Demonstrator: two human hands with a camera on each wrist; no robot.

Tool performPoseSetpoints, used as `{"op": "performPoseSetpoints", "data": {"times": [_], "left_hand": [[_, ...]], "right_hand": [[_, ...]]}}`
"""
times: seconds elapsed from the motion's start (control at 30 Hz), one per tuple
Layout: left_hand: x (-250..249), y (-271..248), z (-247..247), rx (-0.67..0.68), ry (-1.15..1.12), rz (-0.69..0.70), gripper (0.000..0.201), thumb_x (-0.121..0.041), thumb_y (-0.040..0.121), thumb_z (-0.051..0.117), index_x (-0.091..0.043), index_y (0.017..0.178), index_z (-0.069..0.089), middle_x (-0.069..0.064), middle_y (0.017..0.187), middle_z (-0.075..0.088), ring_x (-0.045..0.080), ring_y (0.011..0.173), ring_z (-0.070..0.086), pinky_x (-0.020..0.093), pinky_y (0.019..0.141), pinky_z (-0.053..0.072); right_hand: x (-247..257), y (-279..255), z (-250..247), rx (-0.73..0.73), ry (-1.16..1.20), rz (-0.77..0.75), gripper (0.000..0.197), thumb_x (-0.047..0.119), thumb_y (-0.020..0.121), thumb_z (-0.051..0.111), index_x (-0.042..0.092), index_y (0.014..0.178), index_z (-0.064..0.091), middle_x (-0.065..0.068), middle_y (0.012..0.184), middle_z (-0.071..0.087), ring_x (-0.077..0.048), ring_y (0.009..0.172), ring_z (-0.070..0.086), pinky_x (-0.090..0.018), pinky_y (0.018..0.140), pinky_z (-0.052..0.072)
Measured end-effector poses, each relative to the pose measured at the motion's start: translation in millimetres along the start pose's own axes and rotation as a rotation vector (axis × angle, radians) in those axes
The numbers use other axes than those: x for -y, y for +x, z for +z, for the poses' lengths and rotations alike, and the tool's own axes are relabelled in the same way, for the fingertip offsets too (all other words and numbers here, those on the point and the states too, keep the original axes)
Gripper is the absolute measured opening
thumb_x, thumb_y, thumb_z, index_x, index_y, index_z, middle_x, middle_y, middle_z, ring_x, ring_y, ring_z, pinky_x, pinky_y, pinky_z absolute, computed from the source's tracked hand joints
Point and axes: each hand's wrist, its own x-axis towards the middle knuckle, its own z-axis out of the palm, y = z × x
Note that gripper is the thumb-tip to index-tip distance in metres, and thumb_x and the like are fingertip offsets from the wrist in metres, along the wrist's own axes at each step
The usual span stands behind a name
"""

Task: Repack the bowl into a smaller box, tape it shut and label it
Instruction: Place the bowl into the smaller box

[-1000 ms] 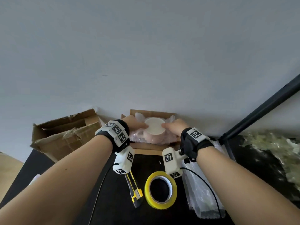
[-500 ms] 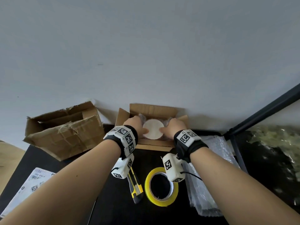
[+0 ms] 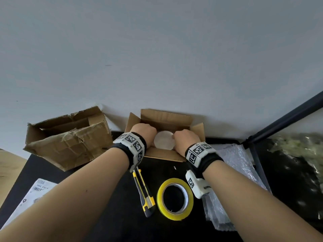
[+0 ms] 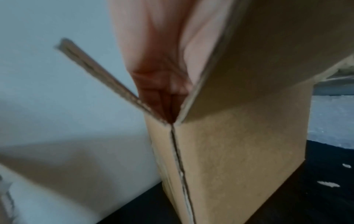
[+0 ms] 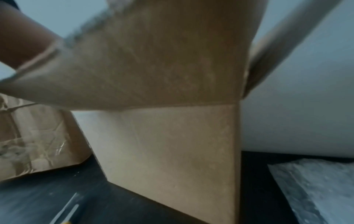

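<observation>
The small cardboard box [image 3: 166,119] stands open against the wall, flaps up. Inside it sits the bowl [image 3: 164,142], its round white face upward. My left hand [image 3: 148,133] grips the bowl's left side and my right hand [image 3: 183,138] grips its right side, knuckles up, fingertips hidden down in the box. In the left wrist view my fingers [image 4: 162,84] reach down behind the corner of the small box [image 4: 229,151]. The right wrist view shows only the front wall and flap of the small box [image 5: 172,144]; the hand is hidden behind the flap.
A larger torn box [image 3: 68,137] lies open at the left. On the black table near me are a yellow utility knife [image 3: 143,191], a yellow tape roll [image 3: 174,198], bubble wrap [image 3: 234,161] at the right and a printed label sheet [image 3: 33,194] at the left. A black pole [image 3: 286,119] slants at right.
Both hands have lowered the wrapped bowl from above the small box down into it. The bubble wrap round the bowl no longer shows above the rim.
</observation>
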Motion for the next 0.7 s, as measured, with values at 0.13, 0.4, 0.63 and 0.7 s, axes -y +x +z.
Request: {"op": "performPoseSetpoints", "data": {"times": [0.13, 0.4, 0.63, 0.7], "left_hand": [[1, 7, 6, 0.093, 0.042, -0.010, 0.028, -0.023, 0.097, 0.043, -0.014, 0.120, 0.058, 0.009, 0.125, 0.054, 0.025, 0.117, 0.049, 0.037, 0.094, 0.045], [21, -1, 11, -0.327, -0.225, 0.089, 0.025, -0.028, 0.086, 0.057, -0.021, 0.108, 0.066, 0.000, 0.114, 0.061, 0.018, 0.112, 0.049, 0.031, 0.096, 0.041], [30, -19, 9, -0.528, -0.303, -0.092, 0.034, -0.015, 0.081, 0.060, -0.016, 0.115, 0.060, 0.007, 0.122, 0.048, 0.027, 0.114, 0.045, 0.035, 0.095, 0.036], [31, -23, 13, -0.467, -0.364, -0.090, 0.038, -0.015, 0.081, 0.061, -0.015, 0.119, 0.058, 0.008, 0.125, 0.045, 0.027, 0.115, 0.044, 0.034, 0.098, 0.036]], "right_hand": [[0, 0, -2, 0.051, -0.096, -0.018, 0.033, 0.018, 0.096, 0.043, 0.017, 0.125, 0.059, -0.009, 0.119, 0.062, -0.026, 0.108, 0.060, -0.030, 0.073, 0.045], [-26, -13, -18, -0.439, 0.382, 0.219, 0.028, 0.015, 0.083, 0.061, 0.020, 0.110, 0.063, -0.003, 0.118, 0.057, -0.025, 0.112, 0.053, -0.035, 0.092, 0.046], [-43, -28, 8, -0.053, 0.978, 0.484, 0.024, 0.016, 0.080, 0.072, 0.009, 0.100, 0.062, -0.012, 0.099, 0.068, -0.024, 0.081, 0.067, -0.036, 0.066, 0.059], [-42, -30, 13, -0.066, 1.241, 0.534, 0.019, 0.006, 0.079, 0.073, 0.007, 0.095, 0.064, -0.014, 0.099, 0.068, -0.025, 0.082, 0.065, -0.033, 0.059, 0.057]]}}
